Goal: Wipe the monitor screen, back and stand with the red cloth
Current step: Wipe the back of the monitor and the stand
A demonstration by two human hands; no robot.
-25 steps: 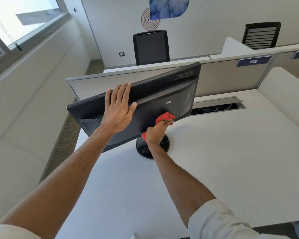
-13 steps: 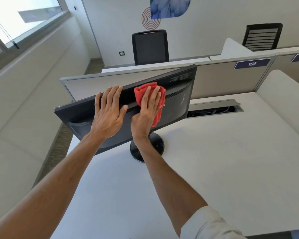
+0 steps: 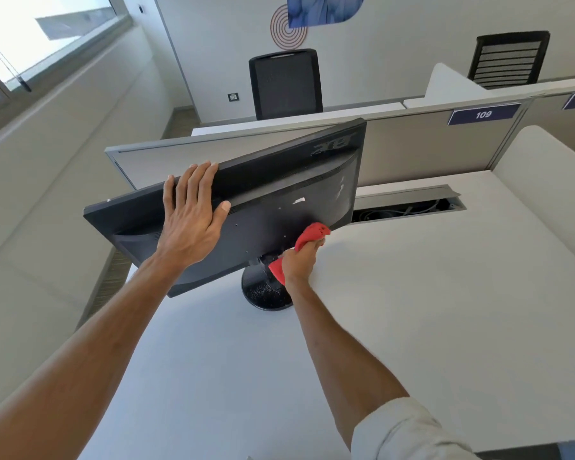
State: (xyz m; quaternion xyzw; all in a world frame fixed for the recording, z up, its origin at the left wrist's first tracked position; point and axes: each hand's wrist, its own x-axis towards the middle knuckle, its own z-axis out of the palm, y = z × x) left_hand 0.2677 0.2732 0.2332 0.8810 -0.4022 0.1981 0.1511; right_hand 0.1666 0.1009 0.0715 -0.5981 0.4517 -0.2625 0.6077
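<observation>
Fingers (image 3: 198, 182) on the left hand (image 3: 191, 224) straight and spread, lying flat on the back of the monitor (image 3: 279, 197), tips reaching its top edge, thumb stuck out to the side. Right hand (image 3: 300, 260) curled tight round the red cloth (image 3: 311, 235), bunched up and pressed on the lower back of the panel, just above the stand (image 3: 264, 293). Monitor tilted, back toward the camera, round base sitting on the white desk (image 3: 445, 293).

Behind it, a grey partition (image 3: 412, 154) with a "109" label (image 3: 483, 114), plus an open cable slot (image 3: 407, 209) in the desk with wires inside. Past that, a black chair (image 3: 286, 84) straight ahead and a slatted chair (image 3: 508, 58) far right. Window (image 3: 30, 28) upper left.

Can't see the screen side at all, facing away. Stand neck mostly blocked by the right hand and cloth. Right fingertips buried in the cloth, so no telling exactly how they lie. White specks and a smudge on the monitor's back, too small to say what.
</observation>
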